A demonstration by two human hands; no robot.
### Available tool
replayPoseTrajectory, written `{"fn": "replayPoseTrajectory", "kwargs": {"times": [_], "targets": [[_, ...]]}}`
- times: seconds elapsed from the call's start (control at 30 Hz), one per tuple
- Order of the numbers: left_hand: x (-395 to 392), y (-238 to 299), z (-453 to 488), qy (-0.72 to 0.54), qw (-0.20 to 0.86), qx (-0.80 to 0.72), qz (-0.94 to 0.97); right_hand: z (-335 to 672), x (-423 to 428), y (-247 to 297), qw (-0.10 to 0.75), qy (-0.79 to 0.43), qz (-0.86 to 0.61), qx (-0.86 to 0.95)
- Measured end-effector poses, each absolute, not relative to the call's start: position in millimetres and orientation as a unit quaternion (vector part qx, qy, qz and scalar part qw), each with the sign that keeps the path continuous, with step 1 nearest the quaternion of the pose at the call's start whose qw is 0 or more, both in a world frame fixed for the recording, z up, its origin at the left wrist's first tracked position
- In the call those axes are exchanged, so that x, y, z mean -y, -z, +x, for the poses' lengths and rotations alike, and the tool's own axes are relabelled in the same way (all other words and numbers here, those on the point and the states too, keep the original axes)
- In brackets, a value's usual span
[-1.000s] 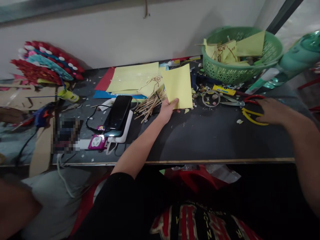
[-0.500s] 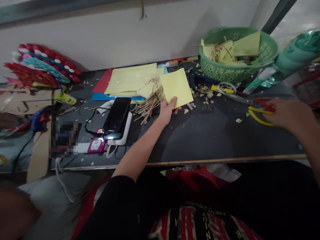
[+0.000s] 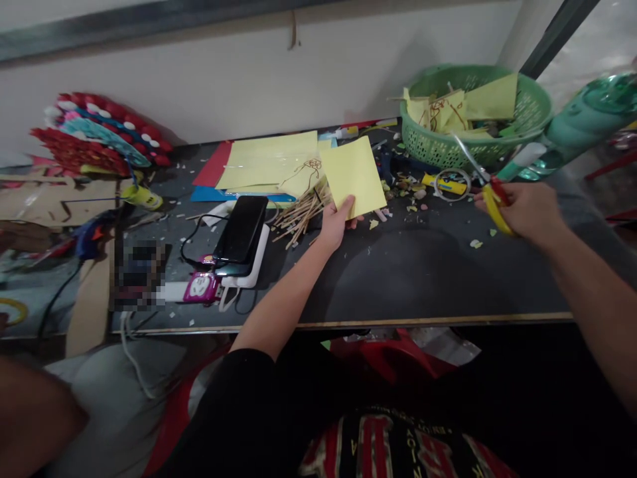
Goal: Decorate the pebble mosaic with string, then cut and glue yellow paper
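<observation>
My left hand (image 3: 336, 224) pinches the lower edge of a yellow sheet of paper (image 3: 354, 174), thumb on top. Just behind that sheet lies a bundle of thin wooden sticks (image 3: 301, 216). On the right, my right hand (image 3: 530, 211) is closed around the red and yellow handles of a pair of scissors (image 3: 492, 199). Their metal blades are raised off the table and point up and left, towards the green basket (image 3: 448, 151). More yellow paper sheets (image 3: 263, 159), one with a brown line drawing, lie on red and blue sheets at the back.
Phones (image 3: 242, 229) rest on a white power bank beside a purple socket adapter (image 3: 203, 287), with cables. A yellow glue tube (image 3: 450, 184), tape ring and paper scraps lie before the basket. A green bottle (image 3: 582, 126) leans at right. A red-and-blue craft piece (image 3: 99, 133) stands left, near another person's arm.
My right hand has lifted the scissors from the table and moved them left, turning the blades upward. My left hand still holds the yellow sheet in nearly the same place.
</observation>
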State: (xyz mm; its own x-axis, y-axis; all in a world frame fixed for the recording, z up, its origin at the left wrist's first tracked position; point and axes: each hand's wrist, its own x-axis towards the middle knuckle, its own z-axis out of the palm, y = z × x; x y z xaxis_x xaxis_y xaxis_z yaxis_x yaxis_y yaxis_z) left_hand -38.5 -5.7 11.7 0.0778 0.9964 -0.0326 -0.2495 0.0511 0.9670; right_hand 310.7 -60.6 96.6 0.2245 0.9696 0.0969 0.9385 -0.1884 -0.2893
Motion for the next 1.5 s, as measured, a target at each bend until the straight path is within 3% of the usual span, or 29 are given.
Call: {"fn": "replayPoseTrajectory", "kwargs": {"times": [0.1, 0.2, 0.3, 0.43, 0.6, 0.83, 1.17, 1.5], "targets": [[3.5, -9.7, -38.8, -0.549, 0.585, -0.415, 0.429, 274.7, 58.3, -97.2, 0.194, -0.276, -0.75, 0.569], [-0.8, -8.8, -38.7, -0.564, 0.585, -0.403, 0.42, 237.3, 59.0, -90.7, 0.279, -0.543, -0.593, 0.526], [-1.9, -13.3, -40.5, -0.593, 0.546, -0.406, 0.431, 204.3, 53.4, -76.8, 0.266, -0.692, -0.461, 0.488], [-2.0, -23.8, -49.6, -0.642, 0.456, -0.433, 0.44, 173.6, 40.5, -51.5, 0.291, -0.742, -0.348, 0.493], [-7.8, -26.0, -55.5, -0.66, 0.459, -0.445, 0.395, 169.4, 42.7, -31.5, 0.247, -0.81, -0.213, 0.488], [-14.0, -18.7, -43.4, -0.636, 0.502, -0.454, 0.371, 178.5, 57.2, -45.9, 0.158, -0.836, -0.253, 0.461], [-16.2, -14.7, -44.9, -0.655, 0.495, -0.453, 0.348, 183.4, 58.6, -40.2, 0.176, -0.798, -0.311, 0.485], [-12.3, -21.6, -48.5, -0.664, 0.49, -0.444, 0.348, 181.0, 57.0, -43.3, 0.132, -0.821, -0.299, 0.469]]}}
